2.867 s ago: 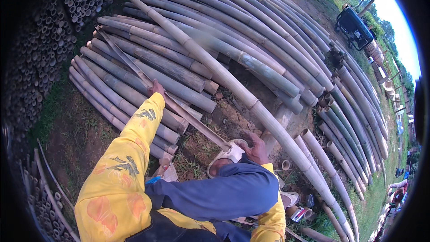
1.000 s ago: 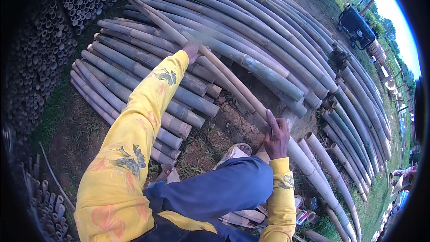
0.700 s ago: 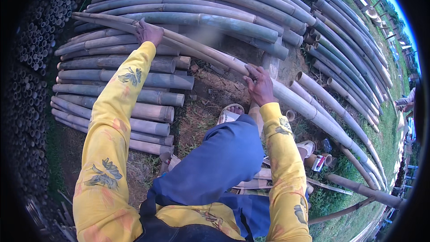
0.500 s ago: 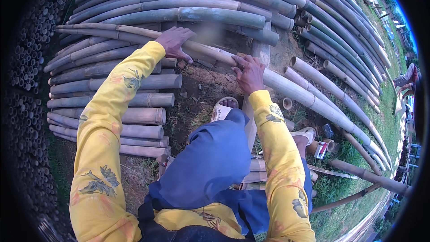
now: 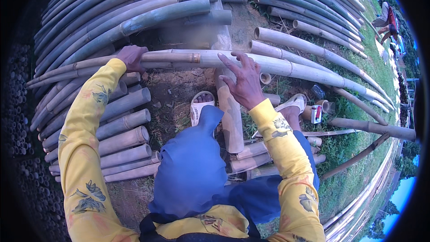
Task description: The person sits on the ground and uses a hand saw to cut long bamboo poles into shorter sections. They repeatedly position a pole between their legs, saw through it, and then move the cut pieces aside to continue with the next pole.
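A long pale bamboo pole (image 5: 295,68) lies across in front of me, thin toward the left and thick toward the right. My left hand (image 5: 131,58) is closed round its thinner part, with the fingertips partly hidden. My right hand (image 5: 244,79) is at the thicker stretch, fingers spread, the fingertips at the pole's near side; whether they touch it I cannot tell. Below the pole, a short thick bamboo log (image 5: 229,116) runs toward me, between my sandalled feet.
Stacked bamboo poles (image 5: 121,103) jut in from the left, and more poles (image 5: 165,18) lie beyond. Another bundle (image 5: 309,9) is at the far right. A small red and white box (image 5: 316,114) sits by my right foot. A person (image 5: 389,21) is at the far right edge.
My left hand, earlier open above the pole, has moved left and closed round it. My right hand has loosened from the pole and spread its fingers. The view has shifted.
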### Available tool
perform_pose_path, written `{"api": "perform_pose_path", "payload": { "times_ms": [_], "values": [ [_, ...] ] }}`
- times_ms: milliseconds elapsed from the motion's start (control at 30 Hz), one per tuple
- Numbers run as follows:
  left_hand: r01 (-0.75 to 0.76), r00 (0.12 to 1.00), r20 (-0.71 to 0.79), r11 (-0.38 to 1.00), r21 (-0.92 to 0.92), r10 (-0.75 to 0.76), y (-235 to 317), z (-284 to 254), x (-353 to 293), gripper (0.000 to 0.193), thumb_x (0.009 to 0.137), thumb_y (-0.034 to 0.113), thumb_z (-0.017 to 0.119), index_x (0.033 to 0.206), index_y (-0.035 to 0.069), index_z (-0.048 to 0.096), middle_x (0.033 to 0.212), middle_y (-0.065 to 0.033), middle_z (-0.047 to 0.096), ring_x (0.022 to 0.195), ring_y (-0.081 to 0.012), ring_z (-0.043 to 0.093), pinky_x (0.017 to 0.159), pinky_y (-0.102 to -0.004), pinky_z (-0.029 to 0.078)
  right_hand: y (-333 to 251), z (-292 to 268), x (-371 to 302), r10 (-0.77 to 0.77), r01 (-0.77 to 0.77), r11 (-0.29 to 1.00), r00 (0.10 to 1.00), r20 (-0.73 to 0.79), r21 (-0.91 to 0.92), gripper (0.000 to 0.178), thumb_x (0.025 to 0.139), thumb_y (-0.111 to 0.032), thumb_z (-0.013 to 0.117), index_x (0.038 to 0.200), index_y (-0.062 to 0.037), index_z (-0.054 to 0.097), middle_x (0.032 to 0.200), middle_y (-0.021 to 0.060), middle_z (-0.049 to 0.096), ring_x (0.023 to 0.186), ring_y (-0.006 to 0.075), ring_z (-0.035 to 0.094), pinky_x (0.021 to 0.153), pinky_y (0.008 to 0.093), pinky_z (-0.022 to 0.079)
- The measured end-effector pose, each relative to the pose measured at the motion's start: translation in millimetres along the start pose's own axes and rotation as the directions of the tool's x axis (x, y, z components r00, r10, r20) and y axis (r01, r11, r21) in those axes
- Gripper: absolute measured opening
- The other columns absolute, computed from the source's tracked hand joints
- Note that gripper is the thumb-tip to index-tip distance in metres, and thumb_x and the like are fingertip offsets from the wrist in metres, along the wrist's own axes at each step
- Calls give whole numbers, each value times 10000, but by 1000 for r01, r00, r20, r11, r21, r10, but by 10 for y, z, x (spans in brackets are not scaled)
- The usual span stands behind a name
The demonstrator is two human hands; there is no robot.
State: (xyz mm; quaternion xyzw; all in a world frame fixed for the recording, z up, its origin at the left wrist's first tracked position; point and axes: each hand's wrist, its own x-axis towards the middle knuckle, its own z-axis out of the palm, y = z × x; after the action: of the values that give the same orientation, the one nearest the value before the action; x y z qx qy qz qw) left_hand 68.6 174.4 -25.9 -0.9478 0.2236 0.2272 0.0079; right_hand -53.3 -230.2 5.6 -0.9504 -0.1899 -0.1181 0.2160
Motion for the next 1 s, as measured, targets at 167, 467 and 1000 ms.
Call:
{"api": "perform_pose_path", "payload": {
  "times_ms": [167,467,1000],
  "values": [
    [-30,992,-125,999,14,31,-72,160,-67,753,579,445,920,1137,28,633,977,-227,717,961,-448,683,876,-517,540,998,-1718,-1274,230,-236,955,972,-56,-177,567,837,-103,780,1389,-141,656,1221,122,632,1065,289,636,935,386,499],
    [-168,972,-156,984,56,175,835,-16,430,612,655,412,829,1070,11,624,948,-257,709,918,-447,693,844,-513,562,1299,-1982,-4990,922,-854,387,351,-164,346,433,965,-115,678,1394,-69,635,1112,86,690,964,187,658,878,343,530],
    [-288,928,-264,955,-63,263,1154,194,993,635,932,554,679,1338,79,565,1107,-268,698,1054,-464,664,882,-517,512,-860,-273,-5666,982,-948,-87,-133,-132,307,363,876,-215,787,1102,-71,542,865,138,659,796,343,670,723,450,540]
  ]
}}
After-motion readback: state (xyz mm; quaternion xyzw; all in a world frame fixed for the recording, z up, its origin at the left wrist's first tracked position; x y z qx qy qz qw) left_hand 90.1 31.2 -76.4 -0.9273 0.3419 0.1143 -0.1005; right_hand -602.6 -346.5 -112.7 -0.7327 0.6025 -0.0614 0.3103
